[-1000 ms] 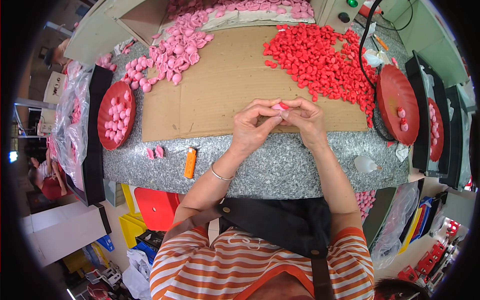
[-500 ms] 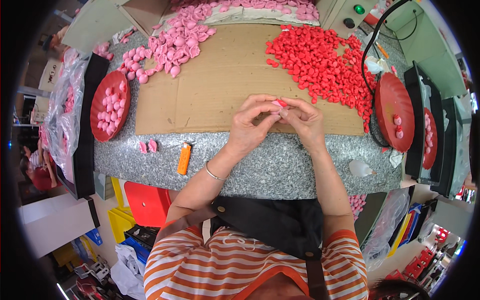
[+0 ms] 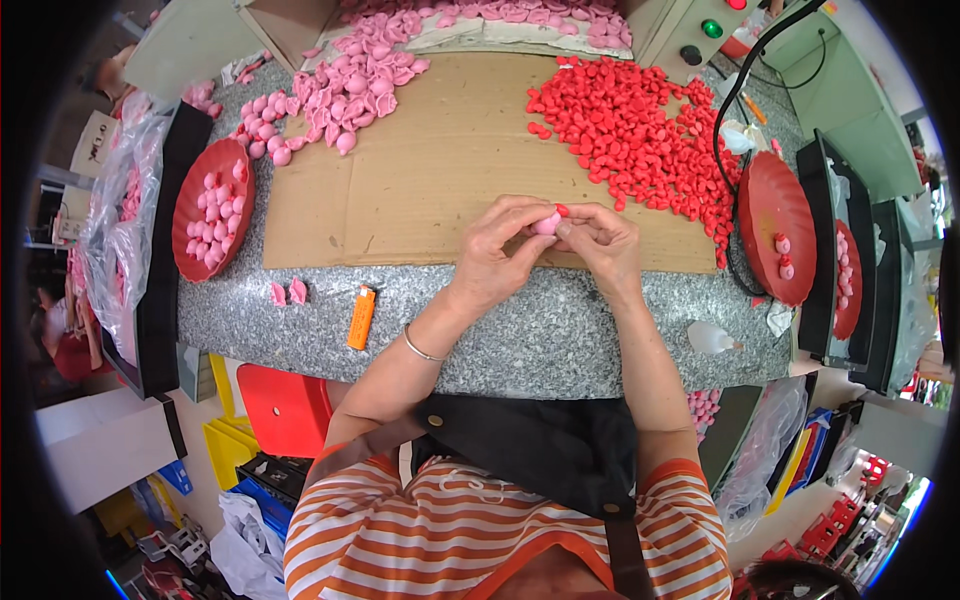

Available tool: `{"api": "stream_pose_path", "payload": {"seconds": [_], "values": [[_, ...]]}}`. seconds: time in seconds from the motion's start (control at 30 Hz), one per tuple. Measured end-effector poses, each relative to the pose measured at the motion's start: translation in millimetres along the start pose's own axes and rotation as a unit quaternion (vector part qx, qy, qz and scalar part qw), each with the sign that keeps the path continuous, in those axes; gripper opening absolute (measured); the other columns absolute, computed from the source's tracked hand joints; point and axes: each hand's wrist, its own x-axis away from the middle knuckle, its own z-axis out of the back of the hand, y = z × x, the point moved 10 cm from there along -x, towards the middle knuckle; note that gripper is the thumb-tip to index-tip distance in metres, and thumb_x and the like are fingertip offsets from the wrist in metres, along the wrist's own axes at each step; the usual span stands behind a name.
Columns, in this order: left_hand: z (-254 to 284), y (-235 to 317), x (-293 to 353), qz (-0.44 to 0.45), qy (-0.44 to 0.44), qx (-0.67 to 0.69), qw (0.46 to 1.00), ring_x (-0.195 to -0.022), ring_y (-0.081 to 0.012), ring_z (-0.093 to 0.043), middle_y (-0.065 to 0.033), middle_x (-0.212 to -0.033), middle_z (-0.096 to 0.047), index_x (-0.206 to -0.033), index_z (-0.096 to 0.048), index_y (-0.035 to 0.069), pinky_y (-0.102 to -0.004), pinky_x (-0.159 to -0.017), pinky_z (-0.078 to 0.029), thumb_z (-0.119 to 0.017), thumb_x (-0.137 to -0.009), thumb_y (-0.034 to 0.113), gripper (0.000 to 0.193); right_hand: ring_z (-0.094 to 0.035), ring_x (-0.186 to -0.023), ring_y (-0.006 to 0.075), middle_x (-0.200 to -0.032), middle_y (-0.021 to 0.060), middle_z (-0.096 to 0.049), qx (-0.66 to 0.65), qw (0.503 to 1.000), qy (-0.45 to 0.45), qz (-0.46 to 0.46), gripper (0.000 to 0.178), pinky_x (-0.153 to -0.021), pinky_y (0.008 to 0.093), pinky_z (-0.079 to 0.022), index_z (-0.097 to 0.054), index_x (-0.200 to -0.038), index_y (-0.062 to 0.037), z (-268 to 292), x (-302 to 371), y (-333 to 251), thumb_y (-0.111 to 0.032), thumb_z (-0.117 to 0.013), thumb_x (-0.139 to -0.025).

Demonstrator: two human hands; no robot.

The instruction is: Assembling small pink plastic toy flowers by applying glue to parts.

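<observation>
Over the near edge of the cardboard (image 3: 430,190), my two hands meet around a small pink ball (image 3: 546,224). My left hand (image 3: 497,252) pinches the ball between thumb and fingers. A small red piece (image 3: 562,210) sits against the ball's upper right side. My right hand (image 3: 604,246) is closed at that side, its fingertips on the red piece and its thumb near the ball. A wide pile of similar red pieces (image 3: 625,125) spreads over the cardboard beyond my right hand. Pink balls and thin pink pieces (image 3: 350,95) lie heaped at the far left.
A red dish (image 3: 184,215) with pink balls stands at the left. Another red dish (image 3: 780,205) at the right holds two balls with red tops. On the granite-look table lie an orange lighter (image 3: 362,318), two pink scraps (image 3: 288,293) and a white squeeze bottle (image 3: 708,337). A black cable (image 3: 722,130) hangs at the right.
The pink ball shows more plainly between my fingers now, with the red piece at its upper right. My hands stay together in nearly the same place. The whole view has shifted slightly.
</observation>
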Motion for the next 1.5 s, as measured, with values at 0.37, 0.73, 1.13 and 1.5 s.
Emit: {"api": "stream_pose_path", "payload": {"seconds": [0.37,0.73,1.13,1.5], "values": [[-4,-2,4,-0.015,-0.039,-0.04,0.998,-0.086,-0.0199,-0.06,-0.0106,-0.096,-0.059,-0.1,-0.062,0.003,-0.0275,-0.07,-0.052,-0.064,-0.072,-0.008,0.03,-0.064,-0.074,0.0118,-0.083,0.0108,-0.066,-0.004,1.0,-0.008,-0.013,0.014,-0.065,0.0227,-0.054,-0.061,-0.095,0.0041,-1,-1,4,-0.002,-0.062,-0.083],[-5,1,7,-0.035,-0.033,-0.054,0.997,-0.084,-0.0215,-0.06,-0.0106,-0.093,-0.06,-0.097,-0.062,0.002,-0.0288,-0.071,-0.052,-0.063,-0.072,-0.008,0.027,-0.064,-0.073,0.0129,-0.084,0.012,-0.066,-0.031,0.999,-0.017,-0.035,0.012,-0.066,0.0233,-0.054,-0.06,-0.093,0.0037,0,-1,14,-0.002,-0.063,-0.082],[-4,4,5,-0.041,-0.023,-0.034,0.998,-0.08,-0.024,-0.059,-0.0105,-0.088,-0.06,-0.094,-0.061,0.001,-0.0307,-0.066,-0.05,-0.062,-0.073,-0.008,0.023,-0.064,-0.074,0.0125,-0.085,0.0113,-0.066,-0.027,0.998,-0.025,-0.041,0.014,-0.068,0.0237,-0.054,-0.06,-0.093,0.0039,2,-2,17,-0.001,-0.063,-0.081],[1,-13,3,0.002,0.004,-0.015,1.0,-0.088,-0.0198,-0.058,-0.0101,-0.1,-0.052,-0.096,-0.059,0.002,-0.0268,-0.069,-0.052,-0.065,-0.071,-0.008,0.028,-0.062,-0.086,0.0132,-0.096,0.0104,-0.062,0.002,1.0,-0.016,0.016,0.03,-0.079,0.0247,-0.051,-0.055,-0.111,0.0045,-6,-2,2,0.002,-0.06,-0.082]]}}
